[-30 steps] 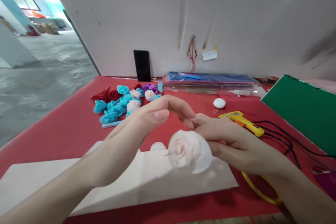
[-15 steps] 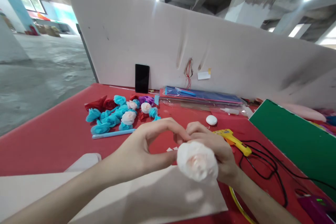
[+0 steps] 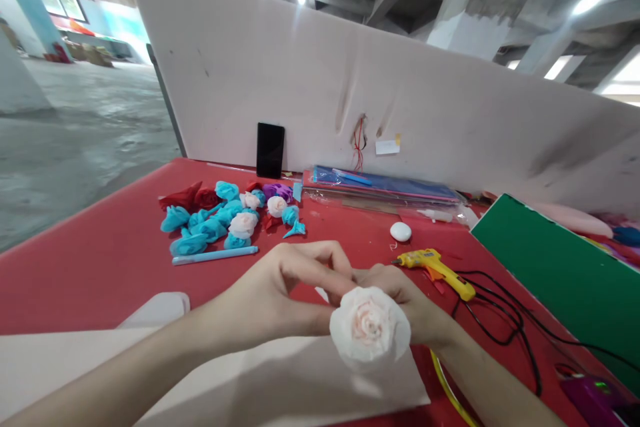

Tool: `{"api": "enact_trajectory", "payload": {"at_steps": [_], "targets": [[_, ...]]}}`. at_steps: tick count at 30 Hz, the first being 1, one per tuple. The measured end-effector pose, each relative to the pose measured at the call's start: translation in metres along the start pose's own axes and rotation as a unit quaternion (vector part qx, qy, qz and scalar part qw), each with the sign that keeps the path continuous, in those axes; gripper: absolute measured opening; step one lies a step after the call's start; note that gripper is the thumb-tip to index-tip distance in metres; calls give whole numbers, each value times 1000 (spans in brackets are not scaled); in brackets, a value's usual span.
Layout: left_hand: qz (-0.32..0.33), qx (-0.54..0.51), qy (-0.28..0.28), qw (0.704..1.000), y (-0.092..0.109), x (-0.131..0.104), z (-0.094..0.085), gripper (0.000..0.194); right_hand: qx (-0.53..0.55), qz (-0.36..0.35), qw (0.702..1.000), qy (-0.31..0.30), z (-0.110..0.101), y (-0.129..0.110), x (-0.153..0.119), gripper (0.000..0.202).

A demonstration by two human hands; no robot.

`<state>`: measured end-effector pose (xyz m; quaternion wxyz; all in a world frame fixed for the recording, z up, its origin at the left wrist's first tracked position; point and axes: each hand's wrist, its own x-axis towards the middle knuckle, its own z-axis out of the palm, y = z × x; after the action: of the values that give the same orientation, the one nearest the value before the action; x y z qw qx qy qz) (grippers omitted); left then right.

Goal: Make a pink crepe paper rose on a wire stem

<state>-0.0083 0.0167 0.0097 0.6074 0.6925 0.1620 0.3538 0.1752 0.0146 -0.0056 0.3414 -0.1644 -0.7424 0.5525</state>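
Observation:
A white paper rose [image 3: 370, 328] with a pale pink centre faces me, its open petals turned up toward the camera. My left hand [image 3: 295, 290] is closed on its left side, with thumb and forefinger pinching at the edge and back of the bloom. Behind and to the right, my right hand [image 3: 407, 300] is closed round the base of the flower, most of its fingers hidden by the petals. Below both hands lies a large sheet of pale paper [image 3: 240, 383] along the near edge of the table.
Several blue, red, purple and pale pink paper flowers [image 3: 210, 230] lie at the left, behind a blue stick [image 3: 215, 255]. A yellow glue gun [image 3: 440, 271] with black cable rests at the right, near a green board [image 3: 560, 287]. A phone [image 3: 271, 150] leans on the white partition [image 3: 260, 60].
The rose and both hands have moved slightly down and left. The rose has turned so its centre shows more plainly. Both hands still hold it.

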Motion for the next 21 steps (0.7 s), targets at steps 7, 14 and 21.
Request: {"api": "enact_trajectory", "payload": {"at_steps": [7, 14, 21], "targets": [[-40, -63, -1, 997, -7, 4, 4, 21, 85, 78, 993, 13, 3, 13, -3, 46], [-46, -153, 5, 987, -15, 4, 3, 10, 189, 90, 978, -2, 17, 21, -2, 36], [-42, -186, 44, 981, -19, 5, 2, 16, 193, 45, 979, 52, 25, 11, 1, 33]]}}
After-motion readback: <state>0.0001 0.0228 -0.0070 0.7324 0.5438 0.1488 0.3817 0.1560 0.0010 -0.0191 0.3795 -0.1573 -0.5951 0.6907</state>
